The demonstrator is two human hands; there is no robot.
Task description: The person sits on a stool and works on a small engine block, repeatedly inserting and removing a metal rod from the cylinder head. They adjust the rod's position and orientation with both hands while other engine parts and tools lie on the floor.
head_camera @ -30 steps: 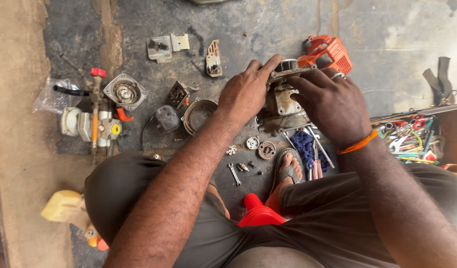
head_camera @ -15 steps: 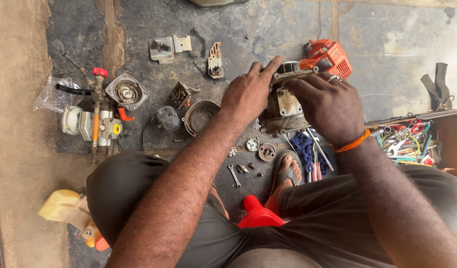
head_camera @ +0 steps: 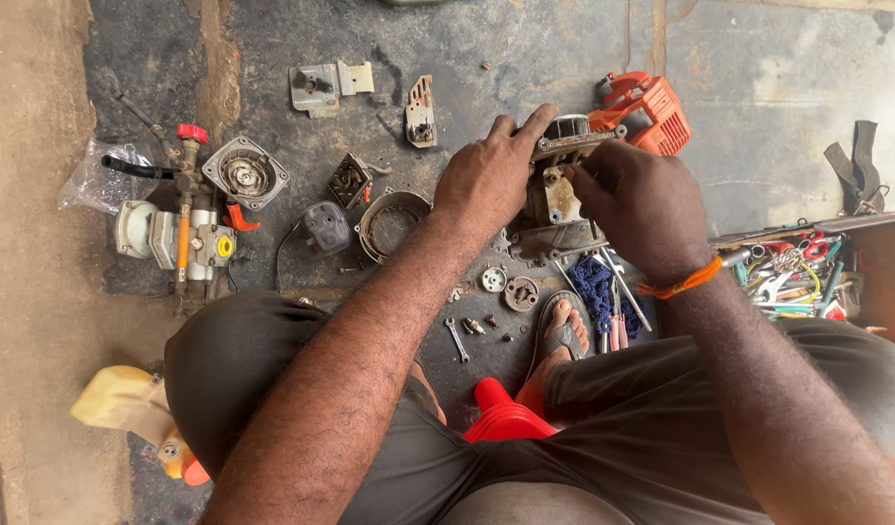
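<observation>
Both hands have stayed on the grimy engine block (head_camera: pixel 554 204), the left hand (head_camera: pixel 486 175) gripping its left side with fingers curled, the right hand (head_camera: pixel 637 199) now pinching its top.

Under your left hand (head_camera: pixel 486 180) and right hand (head_camera: pixel 640 206): engine block (head_camera: pixel 554 209), dull, grimy cast metal. Just beyond your right hand: orange cover (head_camera: pixel 647 109), ribbed matt plastic. Below your right hand: blue rag (head_camera: pixel 593 282), nubby cloth. Floor (head_camera: pixel 525 49), rough stained concrete.
</observation>
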